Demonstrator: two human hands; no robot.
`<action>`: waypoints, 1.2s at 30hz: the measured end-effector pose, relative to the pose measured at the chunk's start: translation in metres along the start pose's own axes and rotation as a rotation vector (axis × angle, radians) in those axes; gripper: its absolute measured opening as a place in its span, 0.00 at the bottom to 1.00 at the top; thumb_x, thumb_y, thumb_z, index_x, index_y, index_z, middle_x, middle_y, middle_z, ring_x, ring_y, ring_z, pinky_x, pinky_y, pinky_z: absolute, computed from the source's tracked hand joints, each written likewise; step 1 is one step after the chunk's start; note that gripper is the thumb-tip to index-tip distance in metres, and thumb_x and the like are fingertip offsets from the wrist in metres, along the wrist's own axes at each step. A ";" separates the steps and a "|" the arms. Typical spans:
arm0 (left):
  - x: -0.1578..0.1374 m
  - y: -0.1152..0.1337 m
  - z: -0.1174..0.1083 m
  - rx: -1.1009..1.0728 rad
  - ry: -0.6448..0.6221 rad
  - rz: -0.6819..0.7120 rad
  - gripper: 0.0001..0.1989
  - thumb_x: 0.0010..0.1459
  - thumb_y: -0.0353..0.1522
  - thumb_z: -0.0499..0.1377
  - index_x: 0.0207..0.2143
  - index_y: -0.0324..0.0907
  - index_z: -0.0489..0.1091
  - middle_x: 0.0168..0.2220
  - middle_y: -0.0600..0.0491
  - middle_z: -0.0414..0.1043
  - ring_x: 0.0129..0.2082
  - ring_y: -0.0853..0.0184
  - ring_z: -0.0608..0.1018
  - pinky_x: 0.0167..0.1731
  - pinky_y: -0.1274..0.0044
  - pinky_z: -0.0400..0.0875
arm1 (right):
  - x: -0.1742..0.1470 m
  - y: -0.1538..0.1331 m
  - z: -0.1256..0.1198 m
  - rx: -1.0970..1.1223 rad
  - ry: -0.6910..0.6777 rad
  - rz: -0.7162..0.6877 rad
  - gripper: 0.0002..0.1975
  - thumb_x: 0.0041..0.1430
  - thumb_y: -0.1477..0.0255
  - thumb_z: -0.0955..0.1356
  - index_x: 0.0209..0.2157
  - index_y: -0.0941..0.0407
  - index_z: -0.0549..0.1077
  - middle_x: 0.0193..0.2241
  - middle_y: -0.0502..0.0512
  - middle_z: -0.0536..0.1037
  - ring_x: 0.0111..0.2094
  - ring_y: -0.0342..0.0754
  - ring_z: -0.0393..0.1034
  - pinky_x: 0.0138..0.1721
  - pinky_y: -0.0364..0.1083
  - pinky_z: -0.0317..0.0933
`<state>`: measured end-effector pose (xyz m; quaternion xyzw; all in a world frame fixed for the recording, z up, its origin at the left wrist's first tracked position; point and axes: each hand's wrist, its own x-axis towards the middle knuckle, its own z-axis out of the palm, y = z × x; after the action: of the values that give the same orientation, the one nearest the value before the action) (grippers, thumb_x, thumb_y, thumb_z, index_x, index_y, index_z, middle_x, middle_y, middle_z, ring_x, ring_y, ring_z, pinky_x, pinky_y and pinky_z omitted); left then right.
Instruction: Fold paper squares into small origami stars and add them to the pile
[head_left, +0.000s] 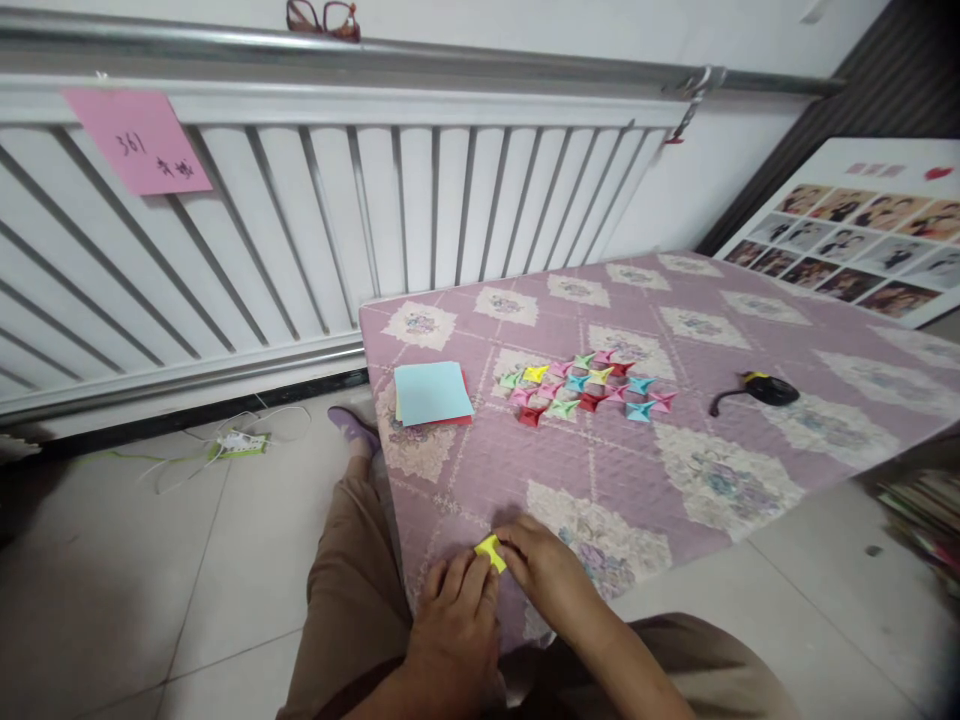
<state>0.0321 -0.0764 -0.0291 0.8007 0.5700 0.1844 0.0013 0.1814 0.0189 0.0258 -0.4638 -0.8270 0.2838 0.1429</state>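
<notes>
A small piece of yellow folded paper (491,552) lies at the near edge of the cloth-covered table. My left hand (456,610) presses its fingertips on the paper's near side, holding it down; the thumb is hidden. At the paper's right corner, my right hand (544,565) pinches it between thumb and fingers. Farther back sit several small folded paper pieces (562,408) in pink, red, green, blue and yellow, grouped in rows with pointed tips. Left of them rests a stack of square paper sheets (433,393), light blue on top with red showing beneath.
A black object with a cord (772,389) lies on the right of the patterned tablecloth (517,470). Behind the table is a white radiator (450,200). A photo board (862,235) leans at the right. On the floor at left is a power strip (240,444) with cables.
</notes>
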 end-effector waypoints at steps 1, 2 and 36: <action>0.000 0.000 0.000 0.008 0.003 0.010 0.21 0.61 0.38 0.51 0.55 0.41 0.64 0.55 0.48 0.66 0.55 0.57 0.64 0.54 0.64 0.56 | 0.002 0.001 -0.001 0.010 -0.010 -0.006 0.07 0.59 0.74 0.62 0.35 0.53 0.73 0.33 0.53 0.72 0.37 0.47 0.67 0.39 0.45 0.58; -0.001 0.000 0.001 0.014 0.002 0.019 0.21 0.62 0.38 0.51 0.55 0.41 0.64 0.55 0.48 0.66 0.55 0.57 0.63 0.54 0.64 0.55 | 0.005 0.001 -0.002 0.015 -0.019 -0.005 0.06 0.59 0.74 0.63 0.33 0.54 0.72 0.32 0.52 0.72 0.36 0.47 0.66 0.38 0.44 0.58; 0.007 0.001 -0.011 -0.006 0.083 -0.035 0.20 0.56 0.38 0.54 0.51 0.44 0.67 0.53 0.51 0.68 0.53 0.58 0.65 0.55 0.67 0.51 | 0.050 0.004 -0.022 -0.209 -0.314 -0.128 0.02 0.46 0.75 0.69 0.24 0.53 0.73 0.24 0.50 0.75 0.24 0.44 0.63 0.25 0.43 0.45</action>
<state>0.0319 -0.0728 -0.0164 0.7822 0.5830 0.2193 -0.0169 0.1689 0.0701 0.0395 -0.3724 -0.8920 0.2556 -0.0187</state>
